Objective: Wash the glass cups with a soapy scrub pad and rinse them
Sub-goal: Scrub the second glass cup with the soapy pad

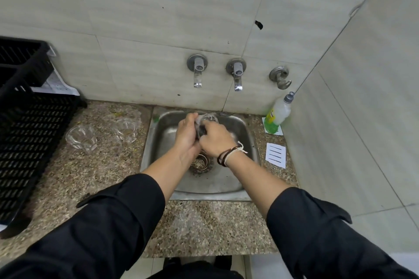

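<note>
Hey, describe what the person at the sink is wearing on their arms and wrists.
Both arms wear black long sleeves pushed up to about mid-forearm, so the forearms and hands are bare. The left sleeve and right sleeve each bunch into loose folded cuffs. The right wrist carries dark brown cord bracelets with a pale tied string. No gloves or rings show.

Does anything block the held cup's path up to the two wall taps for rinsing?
Nothing visible does. The glass cup, gripped by the left hand and right hand over the sink, has open space up to the taps.

Cups (80, 137) left of sink (226, 183), bottle (277, 113) right.
</note>
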### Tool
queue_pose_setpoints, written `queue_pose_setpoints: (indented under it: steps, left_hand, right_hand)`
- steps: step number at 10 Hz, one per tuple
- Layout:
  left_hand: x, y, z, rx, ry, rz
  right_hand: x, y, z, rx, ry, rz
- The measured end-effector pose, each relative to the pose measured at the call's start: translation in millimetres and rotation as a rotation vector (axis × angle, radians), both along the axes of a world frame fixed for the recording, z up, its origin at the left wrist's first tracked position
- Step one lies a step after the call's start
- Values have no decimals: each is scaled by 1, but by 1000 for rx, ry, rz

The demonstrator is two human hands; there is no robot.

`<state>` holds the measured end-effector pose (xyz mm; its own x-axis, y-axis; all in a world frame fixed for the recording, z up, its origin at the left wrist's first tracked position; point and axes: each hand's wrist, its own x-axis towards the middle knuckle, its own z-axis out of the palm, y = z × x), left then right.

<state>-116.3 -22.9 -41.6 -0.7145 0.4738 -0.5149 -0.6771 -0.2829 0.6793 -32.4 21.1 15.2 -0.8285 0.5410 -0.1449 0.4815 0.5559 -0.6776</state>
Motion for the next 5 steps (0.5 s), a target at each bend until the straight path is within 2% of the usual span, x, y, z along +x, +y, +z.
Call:
queue_pose_setpoints:
  steps: [1, 2, 3, 4, 5]
  left_hand:
    - [1, -5, -5, 15, -27, 25]
    - [-8, -9, -3, 22, -32, 37]
    - [-15, -10, 1, 33, -33, 12]
    - [-8, -11, 2, 23, -33, 4]
    - [-3, -11, 0, 18, -19, 43]
  right_hand:
    - [-13, -7, -1, -1136, 322, -559]
    - [-7, -3, -12, -337, 108, -173]
    - [4, 9, -17, 658, -2, 430]
    - [-2, 7, -14, 683, 26, 423]
    - [-16, -1, -14, -77, 63, -106]
